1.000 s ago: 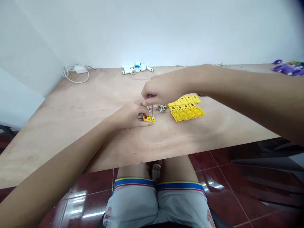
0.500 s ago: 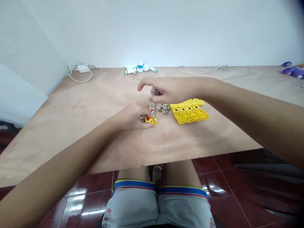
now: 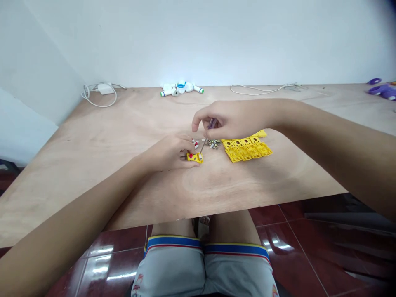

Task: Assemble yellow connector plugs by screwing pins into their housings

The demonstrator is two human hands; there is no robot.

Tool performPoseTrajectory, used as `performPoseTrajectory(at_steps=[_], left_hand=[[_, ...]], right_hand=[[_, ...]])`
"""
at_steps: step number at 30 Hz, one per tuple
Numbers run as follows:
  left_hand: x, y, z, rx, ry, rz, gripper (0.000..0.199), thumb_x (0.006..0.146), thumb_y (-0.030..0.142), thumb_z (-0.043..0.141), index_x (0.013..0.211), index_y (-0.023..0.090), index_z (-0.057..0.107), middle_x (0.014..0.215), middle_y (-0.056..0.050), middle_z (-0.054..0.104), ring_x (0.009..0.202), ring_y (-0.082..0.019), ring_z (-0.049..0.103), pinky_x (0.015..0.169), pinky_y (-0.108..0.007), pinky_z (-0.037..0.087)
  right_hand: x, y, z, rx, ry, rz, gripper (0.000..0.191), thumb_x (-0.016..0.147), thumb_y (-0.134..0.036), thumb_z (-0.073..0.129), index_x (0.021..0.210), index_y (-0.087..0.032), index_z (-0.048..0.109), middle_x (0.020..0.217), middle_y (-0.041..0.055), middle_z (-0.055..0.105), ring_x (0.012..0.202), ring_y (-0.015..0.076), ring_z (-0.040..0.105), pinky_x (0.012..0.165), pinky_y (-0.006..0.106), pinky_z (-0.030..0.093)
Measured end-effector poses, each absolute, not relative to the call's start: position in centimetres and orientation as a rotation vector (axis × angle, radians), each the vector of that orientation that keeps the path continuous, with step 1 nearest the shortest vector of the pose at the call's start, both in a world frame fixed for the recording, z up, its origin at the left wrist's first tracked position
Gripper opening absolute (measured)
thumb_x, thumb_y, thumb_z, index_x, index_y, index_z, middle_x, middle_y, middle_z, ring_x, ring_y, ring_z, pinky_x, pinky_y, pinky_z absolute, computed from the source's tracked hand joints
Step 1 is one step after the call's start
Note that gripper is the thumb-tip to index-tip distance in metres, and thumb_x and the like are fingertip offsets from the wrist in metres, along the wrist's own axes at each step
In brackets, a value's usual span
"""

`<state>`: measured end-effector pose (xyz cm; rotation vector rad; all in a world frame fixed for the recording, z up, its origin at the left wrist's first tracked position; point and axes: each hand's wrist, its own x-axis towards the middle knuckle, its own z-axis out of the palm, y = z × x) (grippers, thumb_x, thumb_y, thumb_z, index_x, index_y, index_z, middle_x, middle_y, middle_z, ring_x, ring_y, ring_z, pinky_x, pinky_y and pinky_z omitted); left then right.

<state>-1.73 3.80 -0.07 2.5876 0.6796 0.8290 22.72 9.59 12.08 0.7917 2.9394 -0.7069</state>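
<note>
My left hand [image 3: 170, 152] is closed around the left end of a small yellow plastic housing [image 3: 194, 158] with a red button and metal prongs, pressed to the wooden table [image 3: 192, 189]. In my right hand [image 3: 222, 119] is a screwdriver [image 3: 211, 123] with a dark purple handle. It leans to the right, and its tip meets a white piece at the housing's right end. Behind the housing lie small red and white parts [image 3: 196, 143], partly hidden by my left fingers. A pile of small metal parts [image 3: 213, 143] sits beside the screwdriver shaft.
Rows of yellow plastic shells [image 3: 247, 149] lie to the right, partly under my right forearm. Along the wall are a white charger with cable [image 3: 105, 88], a white jointed object [image 3: 182, 88], a thin white cable [image 3: 256, 90] and a purple item [image 3: 383, 91].
My right hand has shifted right, tipping the screwdriver from nearly upright to a rightward slant. Its tip stays at the housing. My left hand keeps its grip; the whole view has moved slightly.
</note>
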Motion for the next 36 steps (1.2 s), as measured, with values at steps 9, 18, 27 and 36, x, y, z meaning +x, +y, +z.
performPoseTrajectory(at_steps=[9,18,27,36], left_hand=[[-1.7,3.6,0.4,2.606,0.692,0.787,0.024,0.103,0.042,0.08,0.093,0.02,0.082,0.093,-0.008,0.079,0.09,-0.022,0.075,0.082,-0.034,0.059],[-2.1,3.8,-0.4,2.559,0.716,0.795,0.023,0.1,0.042,0.084,0.101,0.019,0.085,0.101,-0.01,0.081,0.088,-0.02,0.075,0.078,-0.031,0.058],[-2.0,3.6,-0.2,2.469,0.714,0.81,0.022,0.1,0.04,0.085,0.102,0.018,0.085,0.099,-0.011,0.08,0.085,-0.02,0.074,0.075,-0.031,0.06],[-2.1,3.3,0.3,2.464,0.735,0.805,0.021,0.099,0.038,0.087,0.105,0.018,0.086,0.095,-0.009,0.077,0.083,-0.019,0.071,0.069,-0.028,0.057]], right_hand=[[22.1,9.7,12.3,0.814,2.867,-0.809,0.035,0.094,-0.032,0.076,0.125,-0.017,0.075,0.09,0.0035,0.074,0.075,0.0174,0.063,0.07,0.033,0.045],[23.8,11.0,11.3,0.805,2.812,-1.033,0.034,0.089,-0.025,0.081,0.122,-0.018,0.077,0.087,0.001,0.074,0.075,0.0159,0.064,0.069,0.031,0.047],[23.4,12.1,9.6,0.763,2.938,-1.188,0.022,0.092,-0.023,0.079,0.113,-0.018,0.079,0.08,-0.0011,0.074,0.068,0.014,0.064,0.065,0.03,0.046],[24.3,12.3,6.7,0.761,3.134,-1.388,0.014,0.096,-0.027,0.077,0.104,-0.016,0.081,0.077,-0.0014,0.067,0.069,0.0124,0.057,0.062,0.028,0.043]])
